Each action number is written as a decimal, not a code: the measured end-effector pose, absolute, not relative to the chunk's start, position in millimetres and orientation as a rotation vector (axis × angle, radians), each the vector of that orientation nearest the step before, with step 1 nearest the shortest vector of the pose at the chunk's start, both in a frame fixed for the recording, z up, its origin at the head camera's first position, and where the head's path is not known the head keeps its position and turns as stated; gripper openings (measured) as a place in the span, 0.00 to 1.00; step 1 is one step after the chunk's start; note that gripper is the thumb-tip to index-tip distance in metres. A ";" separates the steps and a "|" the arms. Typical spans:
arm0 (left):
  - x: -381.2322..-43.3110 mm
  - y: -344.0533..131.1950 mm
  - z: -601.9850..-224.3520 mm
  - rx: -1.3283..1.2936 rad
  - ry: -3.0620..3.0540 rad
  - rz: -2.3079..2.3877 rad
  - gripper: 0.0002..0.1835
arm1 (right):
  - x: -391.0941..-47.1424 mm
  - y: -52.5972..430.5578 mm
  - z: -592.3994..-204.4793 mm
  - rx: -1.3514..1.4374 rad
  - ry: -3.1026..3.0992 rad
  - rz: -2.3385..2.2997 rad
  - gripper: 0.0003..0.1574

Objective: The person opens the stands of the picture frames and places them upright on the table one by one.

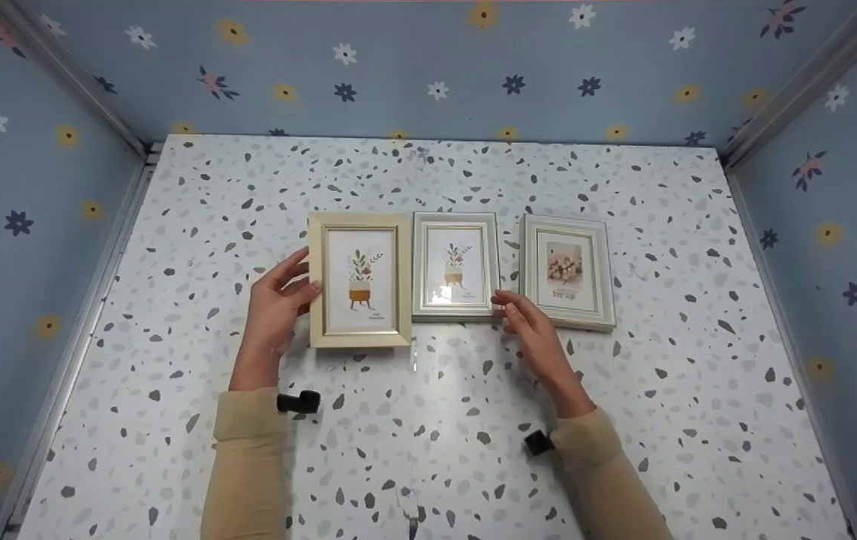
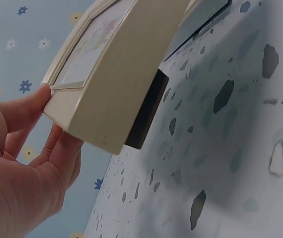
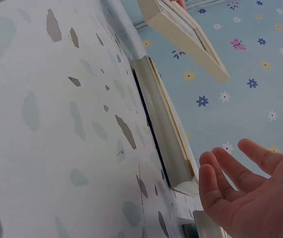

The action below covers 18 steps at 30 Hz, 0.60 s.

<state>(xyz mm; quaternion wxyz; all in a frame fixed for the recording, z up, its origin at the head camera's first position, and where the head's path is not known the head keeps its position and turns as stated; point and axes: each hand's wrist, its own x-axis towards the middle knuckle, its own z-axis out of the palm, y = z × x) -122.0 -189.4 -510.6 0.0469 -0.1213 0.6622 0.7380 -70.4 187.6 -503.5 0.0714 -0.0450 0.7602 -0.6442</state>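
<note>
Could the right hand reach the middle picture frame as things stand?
Likely yes: the right hand is empty beside the lower right corner of the middle frame, nothing visible between. The left hand holds the cream frame on the opposite side.

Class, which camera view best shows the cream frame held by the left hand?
The head view: there the cream frame shows face-on, its plant print fully visible. The left wrist view gives mainly its edge, cropped above; the right wrist view, a tilted, cropped part.
</note>
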 end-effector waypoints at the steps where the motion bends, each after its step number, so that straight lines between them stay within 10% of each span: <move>1: -120.9 -188.2 -510.0 -0.356 2.005 2.268 0.33 | -71.5 188.3 -508.2 -0.127 2.282 -1.939 0.26; 18: -109.8 -161.9 -509.9 -0.108 1.863 2.399 0.38 | -75.1 185.8 -527.3 -0.085 2.301 -1.963 0.27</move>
